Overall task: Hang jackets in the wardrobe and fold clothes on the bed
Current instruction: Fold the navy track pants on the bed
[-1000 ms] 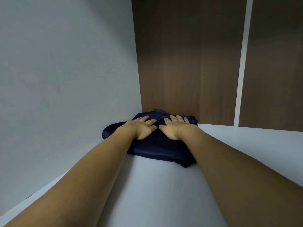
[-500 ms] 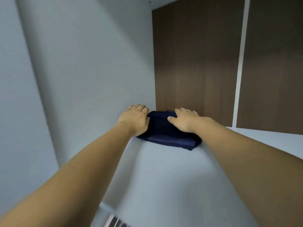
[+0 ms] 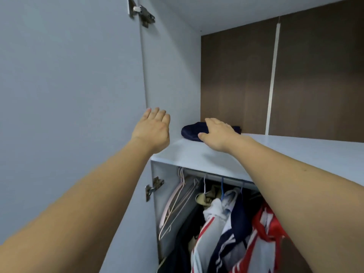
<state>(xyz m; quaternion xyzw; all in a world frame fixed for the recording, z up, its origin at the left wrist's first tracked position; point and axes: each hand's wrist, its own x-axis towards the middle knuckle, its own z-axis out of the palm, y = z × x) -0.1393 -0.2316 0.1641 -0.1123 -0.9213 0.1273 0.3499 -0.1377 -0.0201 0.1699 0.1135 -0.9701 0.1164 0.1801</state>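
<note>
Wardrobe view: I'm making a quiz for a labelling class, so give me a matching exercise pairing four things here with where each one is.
Things:
1. folded navy garment
2. empty hangers
3. red and white jacket
4. upper door hinge

Places:
A. top of the picture, on the open door's edge
B. hanging from the rail, at the left end
C. on the top shelf, in the back left corner
D. hanging below the shelf, under the right forearm

Pairs: 1-C, 2-B, 3-D, 4-A
</note>
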